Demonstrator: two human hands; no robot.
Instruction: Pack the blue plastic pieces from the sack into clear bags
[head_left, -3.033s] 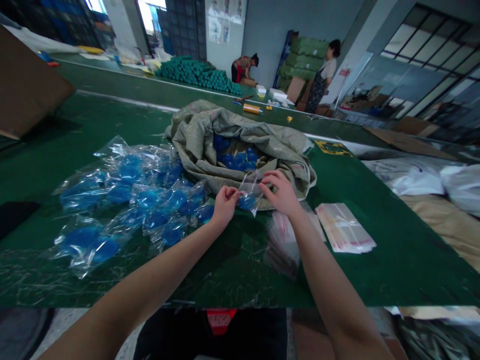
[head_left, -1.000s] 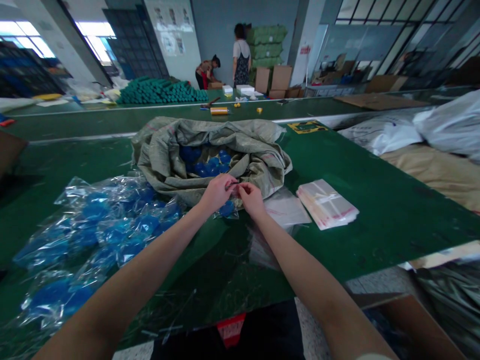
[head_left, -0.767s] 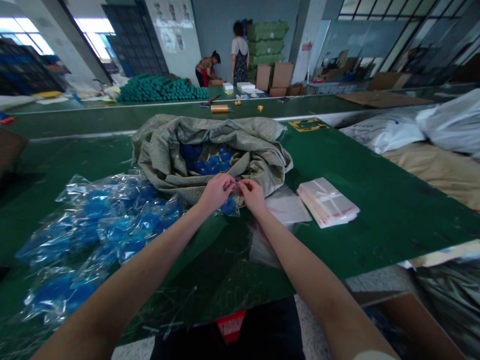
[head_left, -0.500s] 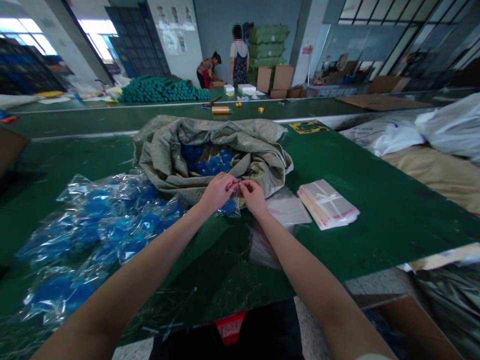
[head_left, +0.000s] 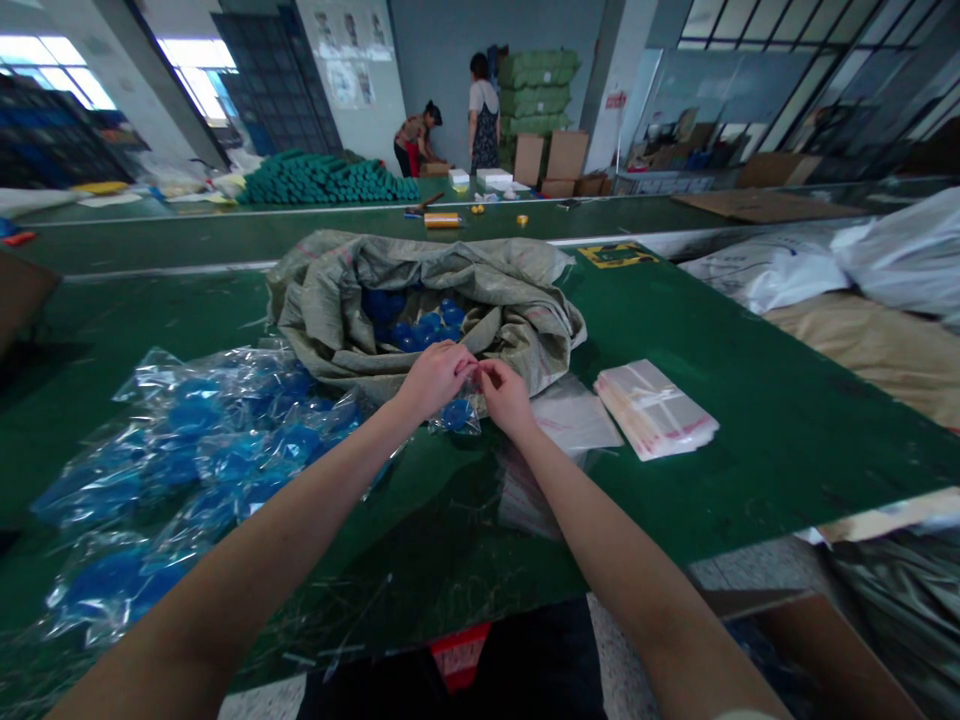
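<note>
My left hand (head_left: 433, 378) and my right hand (head_left: 504, 395) meet in front of the grey woven sack (head_left: 517, 300), fingers pinched on the top edge of a small clear bag (head_left: 454, 415) with a blue round piece inside. The bag hangs just below my fingers, over the green table (head_left: 750, 400). Loose blue pieces (head_left: 420, 325) lie in the sack's open mouth. A heap of filled clear bags (head_left: 217, 450) with blue pieces lies to my left.
A stack of empty clear bags (head_left: 652, 408) and a loose flat one (head_left: 574, 415) lie right of my hands. White sacks (head_left: 772, 270) sit far right. Two people (head_left: 484, 110) stand at the far table near cardboard boxes (head_left: 559, 155) and green rolls (head_left: 322, 180).
Three seconds ago my hands were apart, holding the bag open; now they are close together, pinching its top. Over the last second almost nothing has moved.
</note>
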